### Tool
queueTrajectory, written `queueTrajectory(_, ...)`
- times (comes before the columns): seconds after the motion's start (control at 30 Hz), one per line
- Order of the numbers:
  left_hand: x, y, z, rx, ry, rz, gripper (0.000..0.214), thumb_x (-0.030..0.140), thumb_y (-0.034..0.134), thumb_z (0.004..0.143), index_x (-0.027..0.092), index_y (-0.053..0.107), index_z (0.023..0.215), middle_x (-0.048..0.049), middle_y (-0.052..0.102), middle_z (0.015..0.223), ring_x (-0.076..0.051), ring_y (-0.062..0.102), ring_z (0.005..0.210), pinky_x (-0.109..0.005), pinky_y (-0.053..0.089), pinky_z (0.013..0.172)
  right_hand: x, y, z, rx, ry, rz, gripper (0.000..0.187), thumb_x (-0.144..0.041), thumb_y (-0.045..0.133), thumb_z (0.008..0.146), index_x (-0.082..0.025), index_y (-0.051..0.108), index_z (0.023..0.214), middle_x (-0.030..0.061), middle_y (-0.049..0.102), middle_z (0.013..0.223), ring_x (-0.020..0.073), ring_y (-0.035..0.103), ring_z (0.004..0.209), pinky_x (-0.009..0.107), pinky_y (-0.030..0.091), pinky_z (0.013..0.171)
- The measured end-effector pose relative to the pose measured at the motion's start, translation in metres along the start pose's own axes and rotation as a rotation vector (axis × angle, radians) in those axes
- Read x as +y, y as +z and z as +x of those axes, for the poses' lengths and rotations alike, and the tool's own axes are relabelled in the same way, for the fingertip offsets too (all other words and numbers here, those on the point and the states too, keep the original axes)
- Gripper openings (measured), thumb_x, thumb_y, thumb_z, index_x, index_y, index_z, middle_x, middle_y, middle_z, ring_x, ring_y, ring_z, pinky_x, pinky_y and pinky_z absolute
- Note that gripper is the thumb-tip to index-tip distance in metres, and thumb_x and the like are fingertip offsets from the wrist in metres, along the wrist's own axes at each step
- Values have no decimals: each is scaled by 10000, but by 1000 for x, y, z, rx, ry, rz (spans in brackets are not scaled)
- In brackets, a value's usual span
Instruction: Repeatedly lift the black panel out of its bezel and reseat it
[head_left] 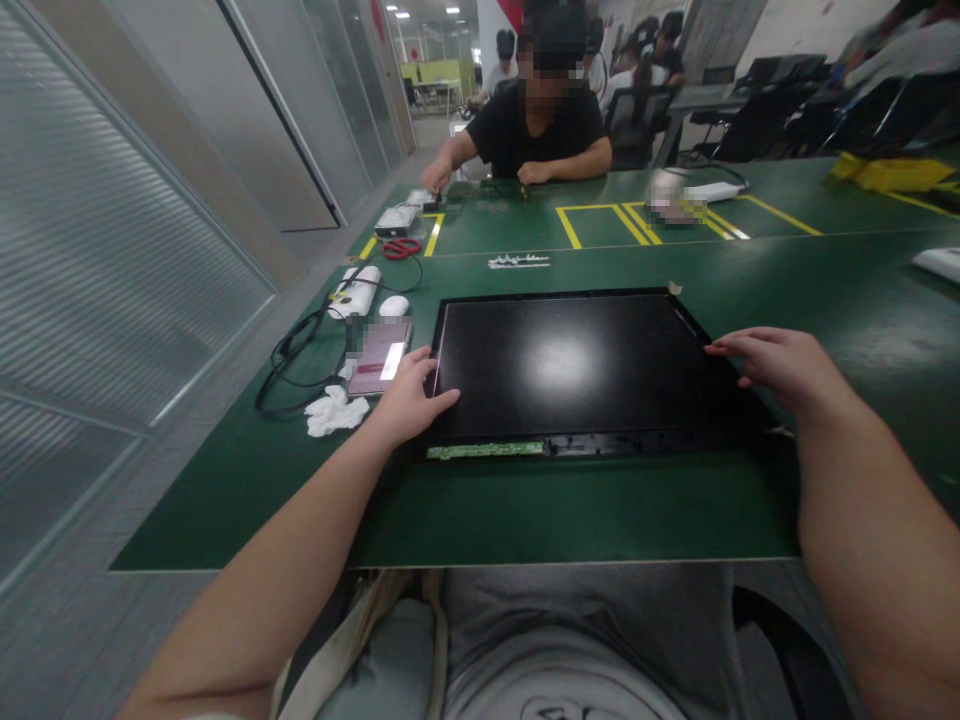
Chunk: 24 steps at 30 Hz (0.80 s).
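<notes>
Lying flat on the green desk [525, 510], the black screen panel [570, 365] sits straight ahead, with a green circuit strip [487, 451] along its near edge. The left grip [409, 400] rests spread on the panel's left edge, thumb on top. The right grip [780, 365] lies spread over the right edge, pinching nothing. A phone [379, 355] and a crumpled white tissue [334, 410] lie just beside the left grip.

phone [379, 355], white tissue [335, 411], mouse [394, 306], red scissors [401, 247].

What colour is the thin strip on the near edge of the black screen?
Light green strip, clearest in the head view, under the black screen.
</notes>
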<state>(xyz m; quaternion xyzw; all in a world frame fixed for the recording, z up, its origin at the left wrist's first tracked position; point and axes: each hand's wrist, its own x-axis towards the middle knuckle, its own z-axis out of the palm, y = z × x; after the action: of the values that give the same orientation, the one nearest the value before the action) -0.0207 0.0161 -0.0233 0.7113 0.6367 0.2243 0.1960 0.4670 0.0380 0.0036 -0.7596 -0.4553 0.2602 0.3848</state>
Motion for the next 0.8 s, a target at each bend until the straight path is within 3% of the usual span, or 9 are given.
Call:
queueTrajectory(0.13,0,-1,0,-10,13,29,501,449,731,835,145,683,1231,-204,433,1647,-401,440,1532,-549,345,1290,-5,0,-3,17,92,45,218,-324,711,695,-166,770,833,161,794,1140,120,552,663,236,455,475)
queueTrajectory(0.8,7,0,-4,-65,114,58,604,424,672,894,136,616,1422,-212,418,1673,-373,401,1568,-554,318,1300,-11,1,-10,40,74,0,164,-285,704,710,-171,762,813,142,798,1110,201,646,863,229,445,466)
